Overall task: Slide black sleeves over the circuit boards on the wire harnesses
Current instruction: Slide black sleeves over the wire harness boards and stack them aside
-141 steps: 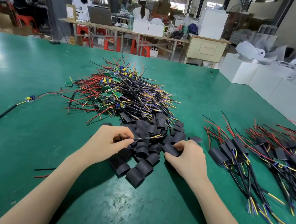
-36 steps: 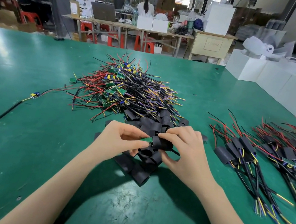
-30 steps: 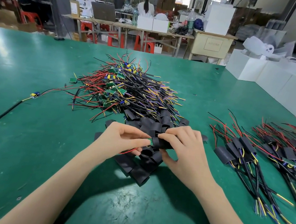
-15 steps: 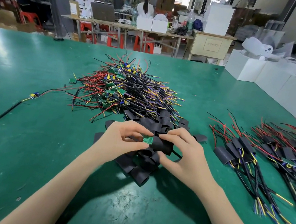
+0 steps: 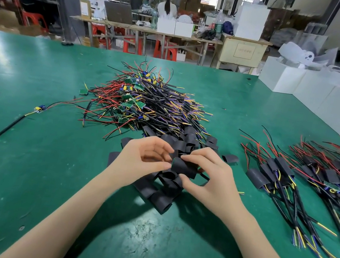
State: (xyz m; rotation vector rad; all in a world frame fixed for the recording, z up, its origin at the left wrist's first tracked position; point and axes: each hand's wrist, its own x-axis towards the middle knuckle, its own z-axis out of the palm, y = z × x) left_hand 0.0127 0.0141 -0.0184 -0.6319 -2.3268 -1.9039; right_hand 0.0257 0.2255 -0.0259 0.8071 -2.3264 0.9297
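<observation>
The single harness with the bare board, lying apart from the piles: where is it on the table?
In the head view, the lone harness lies on the left of the green table, left of the big unsleeved pile.

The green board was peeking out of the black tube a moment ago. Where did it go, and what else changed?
The black sleeve, pinched by the right hand, has slid left over the board, which no longer shows. The left hand has opened its fingers at the sleeve's end. The wire pile, loose sleeves and finished harnesses stayed put.
</observation>
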